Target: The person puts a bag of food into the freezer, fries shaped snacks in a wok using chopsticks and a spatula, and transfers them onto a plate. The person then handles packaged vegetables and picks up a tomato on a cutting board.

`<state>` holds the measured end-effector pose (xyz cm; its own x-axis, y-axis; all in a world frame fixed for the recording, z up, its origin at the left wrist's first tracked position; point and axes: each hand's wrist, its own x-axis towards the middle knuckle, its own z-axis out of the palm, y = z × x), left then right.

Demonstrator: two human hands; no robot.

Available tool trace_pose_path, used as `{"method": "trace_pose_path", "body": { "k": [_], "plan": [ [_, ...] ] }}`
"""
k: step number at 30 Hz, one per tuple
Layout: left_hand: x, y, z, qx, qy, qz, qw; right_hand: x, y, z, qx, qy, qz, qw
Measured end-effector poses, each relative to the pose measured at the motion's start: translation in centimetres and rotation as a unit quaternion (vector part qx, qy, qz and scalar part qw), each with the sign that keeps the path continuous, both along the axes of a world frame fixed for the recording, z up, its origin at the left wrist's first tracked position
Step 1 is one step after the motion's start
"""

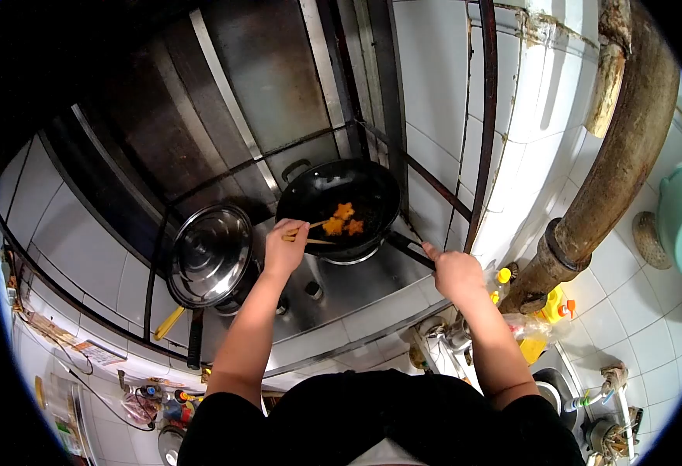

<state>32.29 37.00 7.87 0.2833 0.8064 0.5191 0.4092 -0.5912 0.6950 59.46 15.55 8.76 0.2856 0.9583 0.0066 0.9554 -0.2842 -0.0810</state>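
The right hand [457, 273] clamped one black wok handle [412, 252]; apart from it, the left hand [289, 244] pinched two thin wooden chopsticks [316, 225]. Above the smooth steel bench [349, 295] sat one glossy, round lid [211, 252]. Beyond, one round, dark wok [306, 193] held three orange, star-shaped pieces [344, 211].

Orange food pieces [334, 226], black wok [381, 192]

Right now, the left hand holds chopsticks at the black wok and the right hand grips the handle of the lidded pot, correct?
Not quite: the head view shows the right hand gripping the handle of the black wok, not of the lidded pot. The left hand does hold chopsticks at the wok.
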Motion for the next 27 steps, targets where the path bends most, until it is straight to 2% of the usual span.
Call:
{"method": "trace_pose_path", "body": {
  "k": [4,5,8,10,12,16,22,27],
  "plan": [
    [0.7,1.4,-1.3,-0.033,-0.004,-0.011,0.999,-0.1,0.0,0.1,-0.001,-0.004,0.003,1.0],
    [0.9,1.6,-1.5,-0.013,-0.005,-0.006,1.0,-0.1,0.0,0.1,0.002,-0.005,0.003,1.0],
    [1.4,2.0,-0.6,0.028,0.074,0.019,0.997,-0.1,-0.1,0.1,0.002,-0.005,0.001,1.0],
    [1.4,2.3,-0.6,-0.055,-0.05,0.013,0.997,0.0,0.0,0.0,0.005,-0.005,0.005,1.0],
    [1.3,3.2,-0.6,-0.114,-0.187,-0.013,0.976,0.1,-0.1,-0.1,0.01,-0.005,0.008,1.0],
    [-1.0,4.5,-0.2,-0.205,-0.323,0.037,0.923,-0.1,-0.3,0.0,0.017,-0.004,0.01,1.0],
    [-3.7,5.2,-0.8,-0.243,-0.275,0.081,0.927,-0.4,-0.4,1.2,-0.016,-0.015,0.014,1.0],
    [-4.0,4.3,-0.7,-0.219,-0.231,0.05,0.947,-0.1,-0.2,0.3,0.006,-0.003,0.006,1.0]
  ]
}}
